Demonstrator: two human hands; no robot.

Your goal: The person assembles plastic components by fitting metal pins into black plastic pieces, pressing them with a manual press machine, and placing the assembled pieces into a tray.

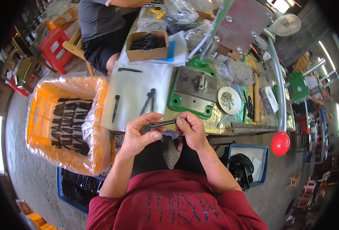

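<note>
A slim black rod-like part point(162, 123) is held level between both hands, just above the near edge of the tabletop point(139, 92). The left hand point(139, 134) is closed on its left end, the thumb pressed on top; the right hand point(190, 128) is pinched on its right end with the fingertips. The middle of the part is left bare between the two grips. It is judged that the part could slip and fall to the lap or floor, because each grip takes only a short end. Similar black parts point(148, 100) lie loose on the tabletop, well apart from the hands, and could be knocked toward the orange crate point(43, 96).
</note>
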